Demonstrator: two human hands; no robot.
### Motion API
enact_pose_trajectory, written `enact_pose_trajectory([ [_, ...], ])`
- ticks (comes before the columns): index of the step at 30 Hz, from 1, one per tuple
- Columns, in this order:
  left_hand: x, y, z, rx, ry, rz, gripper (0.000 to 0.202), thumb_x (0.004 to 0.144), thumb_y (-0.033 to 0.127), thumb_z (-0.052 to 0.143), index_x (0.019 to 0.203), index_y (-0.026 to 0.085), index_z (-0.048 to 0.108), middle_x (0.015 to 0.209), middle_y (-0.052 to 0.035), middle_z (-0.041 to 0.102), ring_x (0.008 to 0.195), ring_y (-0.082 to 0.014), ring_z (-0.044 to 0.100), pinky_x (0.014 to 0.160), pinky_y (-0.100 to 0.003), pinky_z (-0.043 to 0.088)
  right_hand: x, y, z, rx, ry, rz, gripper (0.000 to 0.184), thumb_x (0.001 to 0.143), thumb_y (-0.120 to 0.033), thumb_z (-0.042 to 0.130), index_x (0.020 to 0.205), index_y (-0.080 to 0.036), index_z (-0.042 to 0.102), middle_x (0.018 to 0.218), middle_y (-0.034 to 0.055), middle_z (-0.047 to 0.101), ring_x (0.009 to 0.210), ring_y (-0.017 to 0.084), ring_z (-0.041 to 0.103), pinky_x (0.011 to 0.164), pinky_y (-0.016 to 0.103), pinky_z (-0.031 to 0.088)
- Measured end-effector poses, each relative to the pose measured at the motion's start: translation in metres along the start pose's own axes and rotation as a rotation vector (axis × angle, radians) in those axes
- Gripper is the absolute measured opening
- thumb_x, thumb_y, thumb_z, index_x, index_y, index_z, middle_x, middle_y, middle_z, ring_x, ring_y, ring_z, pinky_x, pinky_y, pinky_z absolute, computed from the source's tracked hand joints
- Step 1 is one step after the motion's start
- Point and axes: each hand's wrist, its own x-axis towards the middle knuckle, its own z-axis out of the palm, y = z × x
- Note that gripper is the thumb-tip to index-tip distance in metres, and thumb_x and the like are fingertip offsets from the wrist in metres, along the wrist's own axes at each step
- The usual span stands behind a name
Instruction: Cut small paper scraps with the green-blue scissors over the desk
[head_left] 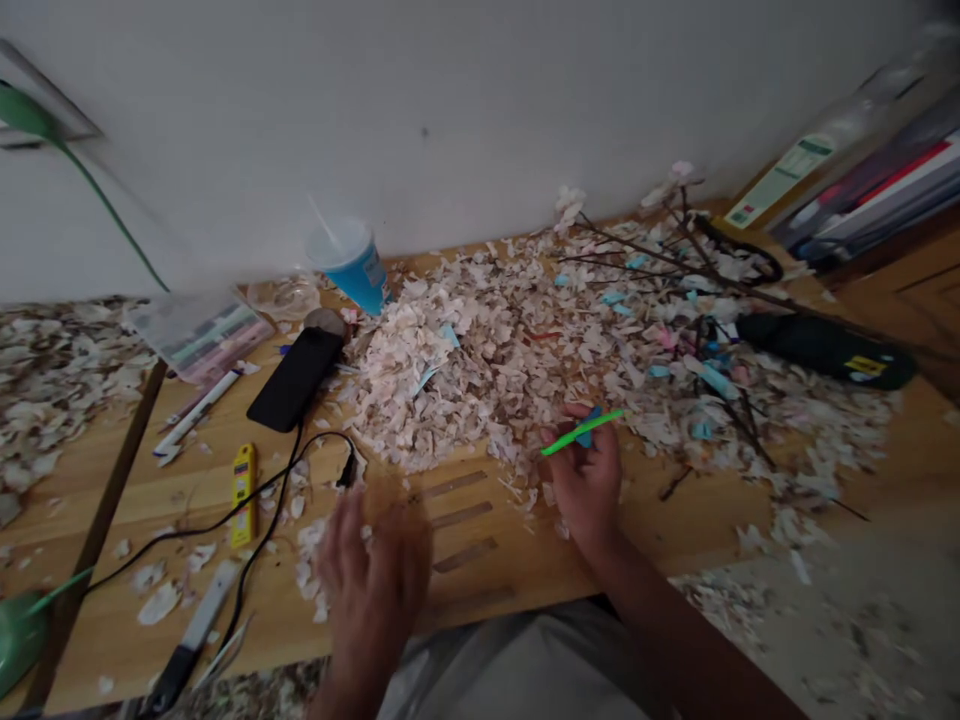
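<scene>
My right hand (pixel 589 485) is closed on a slim, bright green stick-like tool (pixel 582 433), with a small blue piece (pixel 589 424) beside it at the fingers. It is over the near edge of a big heap of pale dried petals or paper-like scraps (pixel 465 350). Lower and to the left, my left hand (pixel 375 575) hovers over the wooden table (pixel 540 570), its fingers smeared by motion. Several dark strips (pixel 454 515) mark the wood between the two hands.
Left of the heap lie a black phone (pixel 296 375) with a cable, a yellow packet (pixel 244 497), a white pen (pixel 199 412) and a black-handled tool (pixel 191 640). A blue cup (pixel 356 270) leans behind. Branches (pixel 675 262) and a dark pouch (pixel 821 348) lie at the right.
</scene>
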Motion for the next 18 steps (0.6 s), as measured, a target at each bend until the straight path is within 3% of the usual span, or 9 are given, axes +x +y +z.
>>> enact_pose_trajectory([
  [2, 0.027, 0.027, 0.016, -0.327, -0.145, 0.06, 0.042, 0.09, 0.016, 0.058, 0.131, 0.025, 0.06, 0.143, -0.0125, 0.056, 0.134, -0.0295, 0.051, 0.111, -0.05, 0.041, -0.001, 0.0, 0.0, -0.03, -0.026, 0.001, 0.035, 0.081, -0.035, 0.076, 0.111, -0.025, 0.06, 0.083, -0.0017, 0.061, 0.067, 0.013, 0.058, 0.058, 0.023, 0.051],
  [5, 0.072, 0.066, 0.045, -0.787, -0.227, -0.16, 0.035, 0.092, 0.023, 0.06, 0.127, 0.024, 0.062, 0.119, -0.0114, 0.068, 0.105, -0.022, 0.066, 0.092, -0.037, 0.053, -0.002, 0.001, -0.001, -0.032, -0.045, 0.002, 0.038, 0.081, -0.035, 0.075, 0.114, -0.025, 0.059, 0.084, -0.0015, 0.061, 0.068, 0.013, 0.06, 0.058, 0.024, 0.051],
  [8, 0.103, 0.093, 0.072, -1.124, -0.262, -0.296, 0.035, 0.083, 0.026, 0.073, 0.118, 0.022, 0.069, 0.109, -0.011, 0.07, 0.087, -0.0179, 0.067, 0.076, -0.028, 0.054, -0.002, 0.005, -0.002, -0.028, -0.032, -0.003, 0.04, 0.081, -0.034, 0.075, 0.116, -0.025, 0.058, 0.094, 0.0021, 0.066, 0.075, 0.016, 0.065, 0.061, 0.025, 0.054],
  [14, 0.115, 0.099, 0.1, -1.359, -0.317, -0.503, 0.02, 0.074, 0.024, 0.079, 0.093, 0.019, 0.075, 0.086, -0.0066, 0.074, 0.078, -0.0162, 0.067, 0.073, -0.026, 0.052, 0.002, 0.005, 0.002, 0.032, -0.011, -0.027, 0.041, 0.082, -0.029, 0.073, 0.119, -0.025, 0.057, 0.101, 0.0056, 0.07, 0.086, 0.018, 0.071, 0.075, 0.031, 0.059],
  [18, 0.115, 0.095, 0.105, -1.417, -0.244, -0.558, 0.016, 0.075, 0.029, 0.078, 0.084, 0.017, 0.071, 0.079, -0.004, 0.072, 0.072, -0.0135, 0.066, 0.069, -0.024, 0.051, 0.003, 0.002, 0.002, -0.003, -0.018, -0.028, 0.038, 0.083, -0.031, 0.073, 0.117, -0.025, 0.058, 0.097, 0.0049, 0.071, 0.084, 0.018, 0.071, 0.073, 0.031, 0.059],
])
